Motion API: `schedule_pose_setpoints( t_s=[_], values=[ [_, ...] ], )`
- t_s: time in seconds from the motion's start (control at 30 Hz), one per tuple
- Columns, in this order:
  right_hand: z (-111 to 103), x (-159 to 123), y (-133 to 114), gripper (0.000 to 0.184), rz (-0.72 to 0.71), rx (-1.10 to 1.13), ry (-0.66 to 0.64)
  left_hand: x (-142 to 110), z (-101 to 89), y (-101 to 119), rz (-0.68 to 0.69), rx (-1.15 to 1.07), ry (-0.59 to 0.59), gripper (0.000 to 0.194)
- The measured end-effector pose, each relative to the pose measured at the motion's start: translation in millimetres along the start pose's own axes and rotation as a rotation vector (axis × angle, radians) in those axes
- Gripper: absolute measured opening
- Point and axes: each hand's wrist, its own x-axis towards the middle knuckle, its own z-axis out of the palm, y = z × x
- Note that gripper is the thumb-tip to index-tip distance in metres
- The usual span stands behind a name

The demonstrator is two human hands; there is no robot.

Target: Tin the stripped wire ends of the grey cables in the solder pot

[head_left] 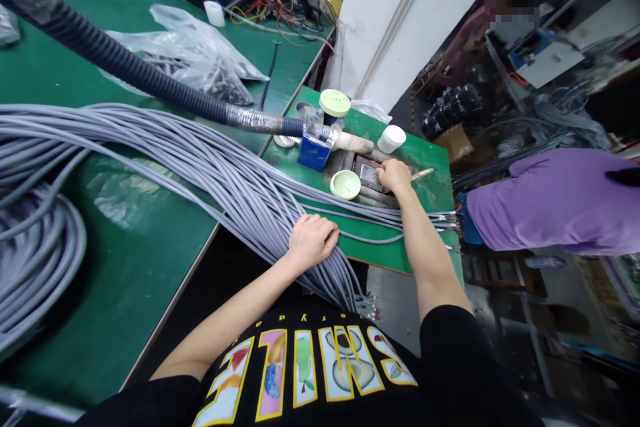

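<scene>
My left hand [314, 240] rests on a thick bundle of grey cables [240, 177], its fingers curled over several of them. My right hand [395, 177] is closed in a pinch at the edge of a small metal pot [370, 177] with a silvery surface. Thin reddish wires [376, 165] show at its fingertips, over the pot; the rest of what it grips is hidden. Left of the pot stands an open, pale round tub [345, 185]. Beyond the right hand juts a wooden stick [423, 174]. Stripped cable ends [450, 220] lie at the green table's right edge.
A ribbed black hose [170, 90] crosses to a nozzle [355, 143] beside a blue box [314, 152]. A white cup [391, 139] and a lidded jar [335, 104] stand behind. A plastic bag [200, 53] lies farther left. A person in purple [560, 200] is at the right.
</scene>
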Motion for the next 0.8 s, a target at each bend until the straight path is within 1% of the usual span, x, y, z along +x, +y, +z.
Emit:
schedule_pose_setpoints(
  t_s=[0.3,0.4,0.47,0.57,0.63,0.73,0.8],
  values=[
    [6.3,7.2,-3.3,0.032,0.015,0.007,-0.028,0.3,0.6,0.1,0.002,0.007,0.010,0.016],
    [1.8,5.0,-2.3,0.031,0.005,0.022,-0.006,0.4,0.3,-0.1,0.000,0.010,0.003,0.016],
    [-5.4,0.2,0.5,0.029,-0.007,0.061,0.037,0.6,0.4,-0.1,-0.005,0.008,-0.004,0.016],
    [-20.9,-15.4,5.4,0.026,-0.077,0.183,0.122,0.8,0.5,0.0,-0.012,-0.001,-0.010,0.016],
    [-32.2,-32.3,6.1,0.027,-0.177,0.319,0.175,0.6,0.4,-0.2,-0.010,-0.011,-0.005,0.016],
    [-47.0,-64.6,-0.9,0.030,-0.332,0.580,0.234,0.6,-0.3,-1.4,-0.014,-0.044,-0.005,0.016],
    [-54.2,-86.6,-10.5,0.030,-0.405,0.738,0.242,2.2,-0.9,-1.7,-0.040,-0.137,-0.006,0.016]
  ],
)
